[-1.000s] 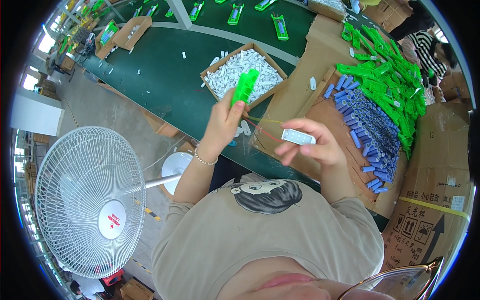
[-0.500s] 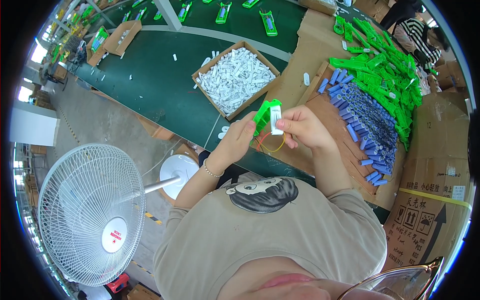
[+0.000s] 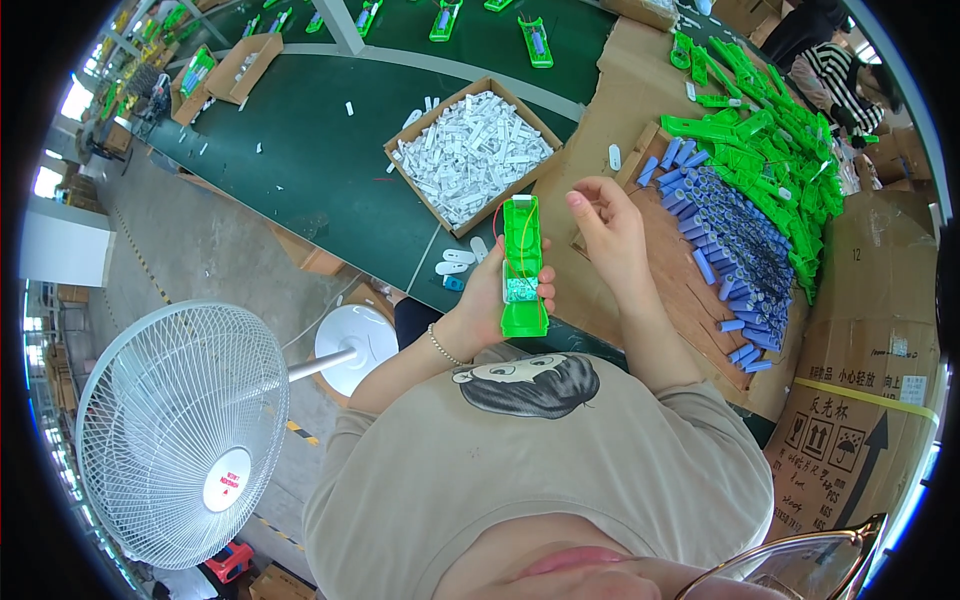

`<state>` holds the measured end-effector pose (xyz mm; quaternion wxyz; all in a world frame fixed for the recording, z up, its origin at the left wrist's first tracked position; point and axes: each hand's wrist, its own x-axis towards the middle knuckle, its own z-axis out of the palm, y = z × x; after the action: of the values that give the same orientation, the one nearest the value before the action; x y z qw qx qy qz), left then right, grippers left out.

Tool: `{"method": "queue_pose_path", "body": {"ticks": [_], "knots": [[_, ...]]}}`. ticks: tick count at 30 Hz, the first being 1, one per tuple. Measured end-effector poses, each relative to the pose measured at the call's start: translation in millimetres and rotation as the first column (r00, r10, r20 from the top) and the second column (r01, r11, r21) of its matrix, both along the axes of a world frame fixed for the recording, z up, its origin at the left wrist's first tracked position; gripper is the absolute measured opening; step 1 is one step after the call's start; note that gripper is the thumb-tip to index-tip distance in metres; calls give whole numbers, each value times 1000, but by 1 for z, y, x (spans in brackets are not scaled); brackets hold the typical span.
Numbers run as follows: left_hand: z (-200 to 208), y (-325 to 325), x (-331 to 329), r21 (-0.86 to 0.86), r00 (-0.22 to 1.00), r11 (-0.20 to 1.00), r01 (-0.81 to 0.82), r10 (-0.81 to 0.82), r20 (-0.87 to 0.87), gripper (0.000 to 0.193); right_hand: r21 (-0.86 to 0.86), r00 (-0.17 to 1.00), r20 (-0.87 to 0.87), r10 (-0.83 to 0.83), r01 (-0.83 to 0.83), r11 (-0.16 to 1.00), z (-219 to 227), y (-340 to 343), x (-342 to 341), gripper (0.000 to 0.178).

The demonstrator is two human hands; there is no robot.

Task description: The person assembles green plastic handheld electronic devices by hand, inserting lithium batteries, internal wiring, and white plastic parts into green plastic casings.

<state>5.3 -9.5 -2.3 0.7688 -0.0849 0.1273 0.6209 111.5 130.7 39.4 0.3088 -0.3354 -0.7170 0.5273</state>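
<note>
A long green plastic housing (image 3: 522, 240) lies in my left hand (image 3: 490, 300), its hollow side facing up. My fingers wrap around its edges. Inside it sits a small circuit board (image 3: 521, 289), with thin red and yellow wires running along the shell. A small white piece shows at the housing's far end. My right hand (image 3: 612, 235) is raised just to the right, its fingers loosely bent and apart from the thumb, with nothing visible in it. Beyond my hands stands a cardboard tray (image 3: 428, 208) full of small white plastic parts.
To the right, blue cylindrical batteries (image 3: 725, 240) with wires lie on a wooden board, beside a heap of green housings (image 3: 790, 160). Loose white parts (image 3: 458, 257) lie near my left hand. A white fan (image 3: 185, 430) stands at left; large cartons (image 3: 850, 400) stand at right.
The green housing has turned hollow side up and moved nearer my body in my left hand. My right hand has let go of the white piece and drawn away up and right.
</note>
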Motion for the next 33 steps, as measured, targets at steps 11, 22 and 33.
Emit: {"method": "queue_pose_path", "body": {"ticks": [11, 22, 33], "knots": [[8, -4, 5, -38, 847, 999, -21, -3, -531, 54, -164, 983, -172, 60, -89, 982, -10, -8, -9, 45], [-2, -5, 4, 71, 734, 996, -60, 93, -673, 47, -228, 975, -200, 98, -144, 963, -3, -13, -8, 52], [22, -8, -29, 616, -592, 765, -188, 412, -693, 68, -349, 817, -271, 509, -576, 739, 4, -4, 6, 52]]}}
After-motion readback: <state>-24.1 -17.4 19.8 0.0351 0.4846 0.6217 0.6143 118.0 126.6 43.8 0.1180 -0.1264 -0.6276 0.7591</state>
